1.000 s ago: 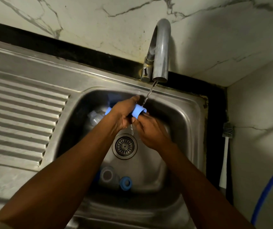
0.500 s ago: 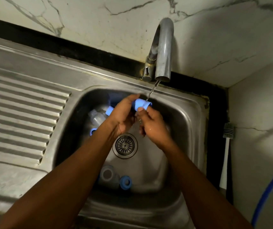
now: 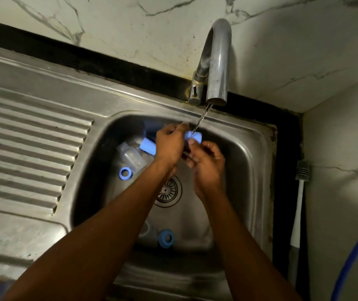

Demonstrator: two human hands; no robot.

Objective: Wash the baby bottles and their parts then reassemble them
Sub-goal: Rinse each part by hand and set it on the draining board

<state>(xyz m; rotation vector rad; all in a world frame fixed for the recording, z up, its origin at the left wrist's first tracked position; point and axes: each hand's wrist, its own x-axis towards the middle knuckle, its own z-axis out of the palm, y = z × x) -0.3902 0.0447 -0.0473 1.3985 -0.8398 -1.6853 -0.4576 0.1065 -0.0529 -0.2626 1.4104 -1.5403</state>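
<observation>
Under the tap (image 3: 217, 61) now — left hand (image 3: 169, 144) and right hand (image 3: 208, 168) each curl a tight grip on the blue cap (image 3: 193, 136), right in the stream (image 3: 203, 117) above the sink (image 3: 249, 166) — best to turn it slowly so water flushes the inside.

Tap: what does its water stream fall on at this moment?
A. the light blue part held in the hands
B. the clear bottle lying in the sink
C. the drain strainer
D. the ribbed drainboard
A: the water stream from the tap lands on the light blue part, which the left hand and the right hand hold between them.
</observation>
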